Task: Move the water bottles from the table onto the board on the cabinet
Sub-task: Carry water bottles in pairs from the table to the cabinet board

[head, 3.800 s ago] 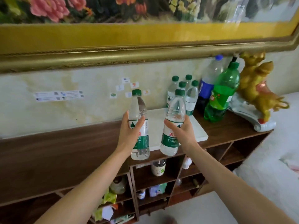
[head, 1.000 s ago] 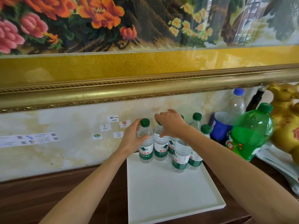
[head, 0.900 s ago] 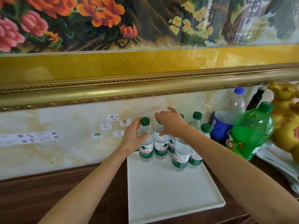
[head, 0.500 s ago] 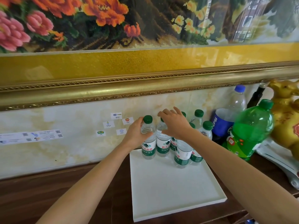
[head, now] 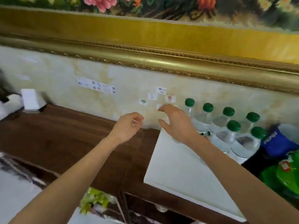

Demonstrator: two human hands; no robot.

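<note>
Both my hands are empty: my left hand [head: 127,126] hangs loosely curled over the dark cabinet top [head: 68,126], my right hand [head: 176,123] spread open above the far left corner of the white board [head: 174,167]. Six green-capped water bottles [head: 226,126] stand upright in two rows along the board's far edge by the wall, just right of my right hand and not touched by it.

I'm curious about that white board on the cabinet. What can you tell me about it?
The board is a flat, plain white rectangle that looks smooth and rigid, with a slim raised edge. It lies flat on the dark wooden cabinet, its far end toward the wall. Six green-capped water bottles stand upright at that far end; the near part is bare. The right hand hovers open above its far-left corner, holding nothing.
</note>
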